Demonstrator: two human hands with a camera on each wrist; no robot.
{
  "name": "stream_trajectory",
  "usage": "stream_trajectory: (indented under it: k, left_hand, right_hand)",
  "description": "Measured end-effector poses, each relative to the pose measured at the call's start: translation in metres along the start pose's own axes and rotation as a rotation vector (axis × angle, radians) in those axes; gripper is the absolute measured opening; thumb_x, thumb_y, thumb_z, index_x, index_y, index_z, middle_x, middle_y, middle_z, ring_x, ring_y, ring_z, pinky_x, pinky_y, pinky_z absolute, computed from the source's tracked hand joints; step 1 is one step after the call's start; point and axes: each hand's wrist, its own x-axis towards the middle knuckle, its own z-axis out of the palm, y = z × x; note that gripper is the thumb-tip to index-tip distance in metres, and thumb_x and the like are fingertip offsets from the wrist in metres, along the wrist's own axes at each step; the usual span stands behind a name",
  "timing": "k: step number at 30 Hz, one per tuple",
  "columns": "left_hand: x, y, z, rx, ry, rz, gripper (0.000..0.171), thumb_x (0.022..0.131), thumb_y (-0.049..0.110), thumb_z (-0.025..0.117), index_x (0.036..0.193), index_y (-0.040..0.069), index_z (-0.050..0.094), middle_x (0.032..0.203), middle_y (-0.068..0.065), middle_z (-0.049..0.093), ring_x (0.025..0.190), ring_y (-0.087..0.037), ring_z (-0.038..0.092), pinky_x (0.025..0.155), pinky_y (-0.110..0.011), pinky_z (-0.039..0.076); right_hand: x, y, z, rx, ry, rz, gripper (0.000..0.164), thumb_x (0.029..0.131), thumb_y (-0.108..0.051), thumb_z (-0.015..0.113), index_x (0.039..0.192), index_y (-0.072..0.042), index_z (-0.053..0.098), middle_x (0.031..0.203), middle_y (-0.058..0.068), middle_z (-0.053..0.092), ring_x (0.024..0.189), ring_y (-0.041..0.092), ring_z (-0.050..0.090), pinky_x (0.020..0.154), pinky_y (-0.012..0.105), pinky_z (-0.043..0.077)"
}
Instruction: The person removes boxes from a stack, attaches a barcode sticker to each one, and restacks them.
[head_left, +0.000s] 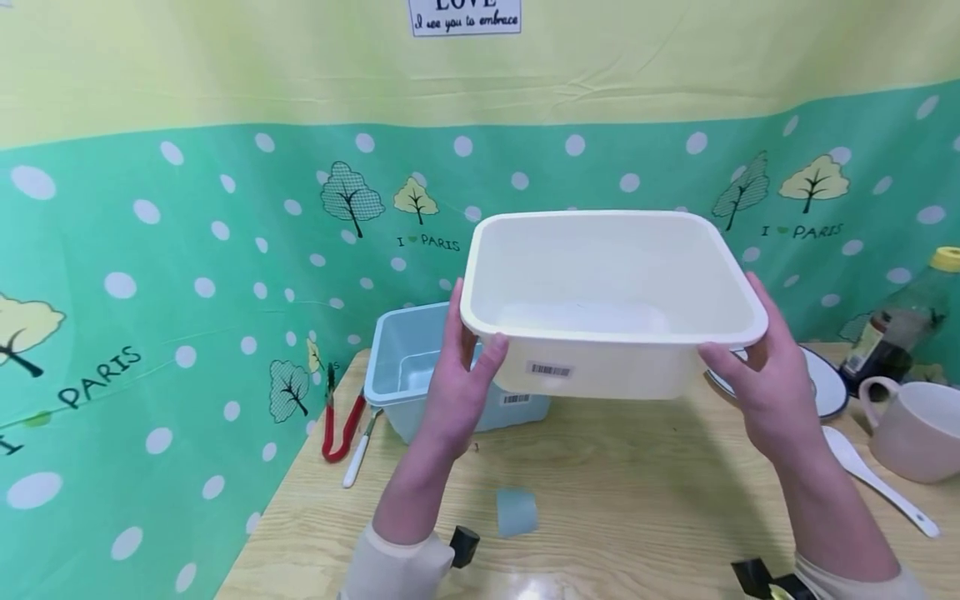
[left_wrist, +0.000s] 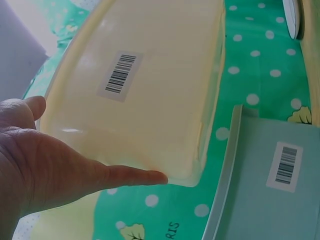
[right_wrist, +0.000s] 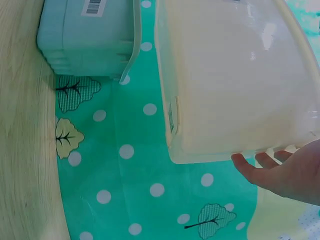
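Note:
A white plastic bin (head_left: 615, 367) is held up over the table by both hands, its open top tilted toward the head camera and a barcode label on its near wall. My left hand (head_left: 459, 392) grips its left end, thumb at the near rim and fingers along the side. At the opposite end my right hand (head_left: 772, 387) holds the bin the same way, with fingertips (right_wrist: 240, 161) against the wall in the right wrist view. Behind the left hand, a light blue bin (head_left: 408, 343) stands on the table, partly covered by that hand and the white bin.
Left of the blue bin lie a red-handled tool (head_left: 347, 435) and a white-handled utensil (head_left: 360, 457). A small bluish piece (head_left: 517, 512) lies near the front. At right are a dark-rimmed plate (head_left: 828, 387), white spoon (head_left: 881, 487), mug (head_left: 918, 437) and yellow-capped bottle (head_left: 892, 333).

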Motion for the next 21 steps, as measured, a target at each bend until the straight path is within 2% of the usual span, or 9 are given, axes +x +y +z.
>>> stream_trajectory:
  k: [6, 13, 21]
  left_hand:
    - [0.001, 0.002, -0.011, 0.032, 0.021, -0.002, 0.085, 0.098, 0.039, 0.063, 0.162, 0.037, 0.007, 0.163, 0.007, 0.025, 0.150, -0.017, 0.020, 0.111, -0.062, 0.032]
    - [0.002, 0.004, -0.024, 0.048, 0.042, 0.000, 0.083, 0.100, 0.033, 0.061, 0.162, 0.037, 0.007, 0.161, 0.009, 0.030, 0.147, -0.014, 0.024, 0.110, -0.058, 0.035]
    - [-0.001, 0.005, -0.039, 0.067, 0.060, 0.000, 0.081, 0.100, 0.028, 0.060, 0.161, 0.039, 0.008, 0.161, 0.013, 0.026, 0.148, -0.012, 0.021, 0.112, -0.061, 0.030]
  right_hand:
    - [0.007, 0.002, 0.010, -0.008, -0.025, 0.009, 0.083, 0.089, 0.006, 0.065, 0.160, -0.021, 0.030, 0.156, 0.015, 0.036, 0.136, 0.030, 0.035, 0.095, 0.015, 0.045]
    - [0.014, 0.007, 0.022, -0.014, -0.032, 0.027, 0.084, 0.090, 0.003, 0.066, 0.161, -0.022, 0.027, 0.160, 0.009, 0.033, 0.141, 0.026, 0.032, 0.101, 0.015, 0.041]
    - [0.020, 0.017, 0.036, 0.010, -0.044, 0.016, 0.084, 0.090, 0.005, 0.067, 0.160, -0.019, 0.029, 0.158, 0.011, 0.037, 0.139, 0.026, 0.034, 0.098, 0.015, 0.044]
